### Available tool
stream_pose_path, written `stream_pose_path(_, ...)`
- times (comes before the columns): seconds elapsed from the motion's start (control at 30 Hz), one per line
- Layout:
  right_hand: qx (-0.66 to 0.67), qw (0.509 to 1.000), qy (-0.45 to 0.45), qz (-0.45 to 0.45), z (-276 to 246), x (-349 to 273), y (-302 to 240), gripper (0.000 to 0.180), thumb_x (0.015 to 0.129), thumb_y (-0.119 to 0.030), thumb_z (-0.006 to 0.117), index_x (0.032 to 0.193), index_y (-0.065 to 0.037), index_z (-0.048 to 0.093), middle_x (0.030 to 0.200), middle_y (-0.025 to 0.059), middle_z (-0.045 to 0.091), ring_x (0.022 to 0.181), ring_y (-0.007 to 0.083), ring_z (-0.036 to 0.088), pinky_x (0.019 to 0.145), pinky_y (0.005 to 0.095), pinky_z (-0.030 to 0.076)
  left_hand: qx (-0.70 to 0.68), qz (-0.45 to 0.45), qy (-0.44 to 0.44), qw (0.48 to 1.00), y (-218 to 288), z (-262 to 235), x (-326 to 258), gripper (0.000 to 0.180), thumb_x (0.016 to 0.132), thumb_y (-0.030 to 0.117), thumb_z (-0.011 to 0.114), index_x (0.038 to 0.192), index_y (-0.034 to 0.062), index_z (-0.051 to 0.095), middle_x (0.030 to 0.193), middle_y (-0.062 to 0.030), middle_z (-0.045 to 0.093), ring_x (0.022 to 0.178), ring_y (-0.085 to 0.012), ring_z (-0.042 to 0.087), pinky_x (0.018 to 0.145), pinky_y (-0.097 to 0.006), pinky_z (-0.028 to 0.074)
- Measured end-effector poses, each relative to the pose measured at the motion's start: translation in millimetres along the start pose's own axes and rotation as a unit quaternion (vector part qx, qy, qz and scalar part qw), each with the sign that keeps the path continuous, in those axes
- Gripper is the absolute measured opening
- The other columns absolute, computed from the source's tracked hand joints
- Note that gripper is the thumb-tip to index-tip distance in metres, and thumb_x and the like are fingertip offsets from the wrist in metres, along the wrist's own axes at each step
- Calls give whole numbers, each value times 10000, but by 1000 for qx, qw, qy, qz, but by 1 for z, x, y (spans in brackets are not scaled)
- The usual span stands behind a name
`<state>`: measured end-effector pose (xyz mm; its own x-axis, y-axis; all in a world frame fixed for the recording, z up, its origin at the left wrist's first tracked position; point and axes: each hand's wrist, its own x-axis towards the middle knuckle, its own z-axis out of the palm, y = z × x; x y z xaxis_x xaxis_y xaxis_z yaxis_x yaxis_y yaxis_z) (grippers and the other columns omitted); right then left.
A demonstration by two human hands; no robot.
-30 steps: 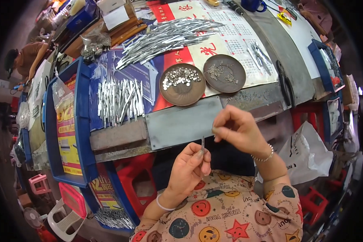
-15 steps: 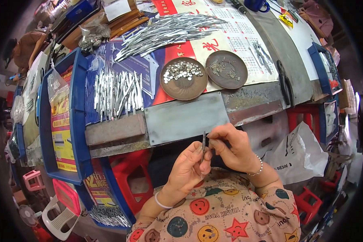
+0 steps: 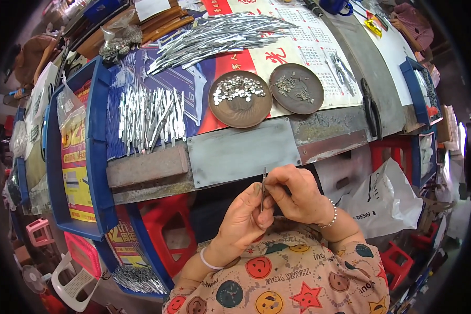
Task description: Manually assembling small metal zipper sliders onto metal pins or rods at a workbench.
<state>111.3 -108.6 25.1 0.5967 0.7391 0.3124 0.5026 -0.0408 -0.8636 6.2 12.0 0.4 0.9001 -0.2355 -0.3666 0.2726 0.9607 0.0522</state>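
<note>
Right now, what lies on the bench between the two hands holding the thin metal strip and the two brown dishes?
In the head view, a flat grey metal plate lies between the hands and the brown dishes.

A white plastic bag hung just right of the hands. Clear plastic bags lay far left, over a yellow-and-red printed sheet; a red-and-white calendar sheet lay beyond.

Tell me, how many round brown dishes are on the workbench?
2. One brown dish with shiny round pieces sits left; the other brown dish with small dark bits sits right beside it, both above the hands. More may be hidden.
</note>
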Motion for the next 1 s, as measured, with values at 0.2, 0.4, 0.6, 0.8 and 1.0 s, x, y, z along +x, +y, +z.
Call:
stream_pose_path(0.2,-54,998,-2,-26,2,7,0,138,839,0,586,942,-40,504,658,75,569,547,233,599,507,320,475,31,29,31,999,1,0,2,231,954,298,528,939,69,507,781,-18,535,579,-95,502,516,-209,404)
stream_pose_path(0.4,-156,983,-86,51,-1,11,-20,92,813,-21,597,905,-25,593,782,144,613,646,331,608,579,380,489,213,165,93,959,-8,-5,3,140,944,156,555,897,48,480,710,-53,568,558,-106,533,513,-205,428)
stream_pose_path(0.6,90,974,-95,187,-15,13,-21,305,844,-29,623,1116,-19,486,783,107,619,711,209,642,631,292,500,188,187,22,964,-11,-8,-3,129,941,142,559,907,45,481,720,-62,566,551,-123,540,493,-213,422)
stream_pose_path(0.8,113,989,-51,86,0,2,-7,152,822,-33,652,870,-14,509,757,94,577,636,183,586,581,273,473,142,182,-18,973,-11,-4,-6,117,937,139,562,930,51,486,744,-68,571,552,-133,542,491,-219,432)
stream_pose_path(1.0,-18,997,68,-24,23,-7,-10,151,799,-2,650,827,-6,501,729,105,538,592,223,541,534,302,448,108,163,-11,981,-9,-7,-8,111,938,143,559,929,58,490,749,-68,569,560,-135,543,497,-223,440)
